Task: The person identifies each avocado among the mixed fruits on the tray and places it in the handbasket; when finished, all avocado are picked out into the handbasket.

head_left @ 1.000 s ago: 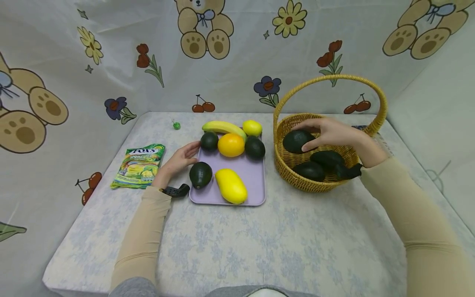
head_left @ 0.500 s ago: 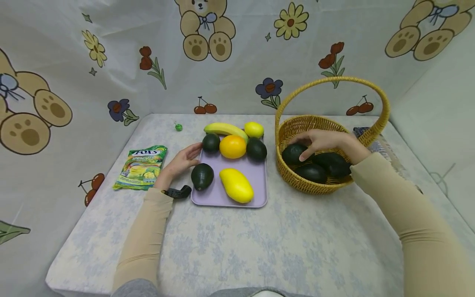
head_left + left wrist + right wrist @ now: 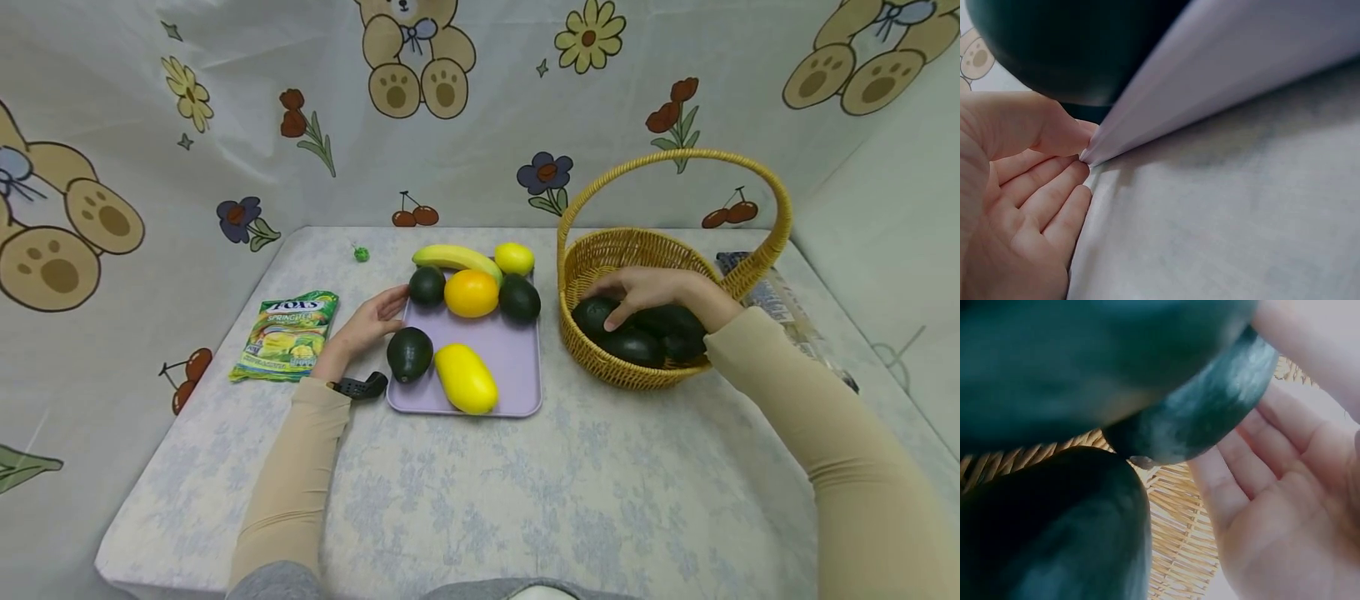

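Inside the wicker basket (image 3: 637, 379), my right hand (image 3: 652, 292) holds a dark green avocado (image 3: 595, 315) between thumb and fingers. Beside it lie other dark green avocados (image 3: 633, 347), partly covered by the hand. The right wrist view has the held avocado (image 3: 1204, 406) against the fingers, with two more dark fruits close by. My left hand (image 3: 366, 323) pinches the left rim of a lilac tray (image 3: 517, 362), thumb above and fingers below. On the tray are more avocados (image 3: 409, 354), a yellow mango (image 3: 466, 379), an orange fruit (image 3: 471, 293), a banana (image 3: 453, 256) and a lemon (image 3: 514, 258).
A green candy bag (image 3: 287, 337) lies left of the left hand. Toward the back is a small green item (image 3: 361, 254). The basket's tall handle (image 3: 675, 156) arches above the right hand. A patterned packet (image 3: 787, 312) sits behind the right forearm.
The right hand has lowered the avocado into the basket, onto its left side beside the others. The mango on the tray rocked right, then back left. The left hand stays at the tray.
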### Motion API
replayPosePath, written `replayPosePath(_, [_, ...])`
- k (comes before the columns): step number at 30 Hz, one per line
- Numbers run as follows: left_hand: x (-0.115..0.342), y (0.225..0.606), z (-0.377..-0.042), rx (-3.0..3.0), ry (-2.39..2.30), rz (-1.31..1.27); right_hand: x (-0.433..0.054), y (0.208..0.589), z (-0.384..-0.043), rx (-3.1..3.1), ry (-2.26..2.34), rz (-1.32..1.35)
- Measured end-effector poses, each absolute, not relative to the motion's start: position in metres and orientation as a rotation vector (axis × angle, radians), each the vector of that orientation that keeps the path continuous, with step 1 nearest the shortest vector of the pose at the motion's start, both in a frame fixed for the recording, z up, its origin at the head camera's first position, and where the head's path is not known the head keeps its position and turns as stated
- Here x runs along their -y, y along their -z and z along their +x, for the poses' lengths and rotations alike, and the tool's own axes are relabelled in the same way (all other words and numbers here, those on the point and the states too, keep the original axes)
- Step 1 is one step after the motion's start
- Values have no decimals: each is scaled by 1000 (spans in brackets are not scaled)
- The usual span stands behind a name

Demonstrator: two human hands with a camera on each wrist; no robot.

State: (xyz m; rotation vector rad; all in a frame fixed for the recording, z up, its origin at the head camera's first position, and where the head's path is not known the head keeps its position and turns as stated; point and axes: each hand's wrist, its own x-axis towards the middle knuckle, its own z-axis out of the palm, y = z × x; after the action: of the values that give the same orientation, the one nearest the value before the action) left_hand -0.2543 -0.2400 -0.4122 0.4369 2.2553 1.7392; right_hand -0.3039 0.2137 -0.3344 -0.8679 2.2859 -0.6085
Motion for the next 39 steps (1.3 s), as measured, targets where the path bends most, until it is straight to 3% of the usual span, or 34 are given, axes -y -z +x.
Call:
replayPosePath(14, [239, 411, -254, -2249, -1738, 421, -220, 325, -304, -2252, 812, -797])
replayPosePath(22, [238, 409, -254, -2259, -1732, 399, -217, 297, -277, -2386, 965, -822])
replayPosePath(31, [244, 420, -262, -2254, -1740, 416, -165, 304, -234, -2435, 1441, -981])
replayPosePath(39, [248, 434, -268, -2295, -1727, 399, -103, 341, -228, -2565, 1725, -896])
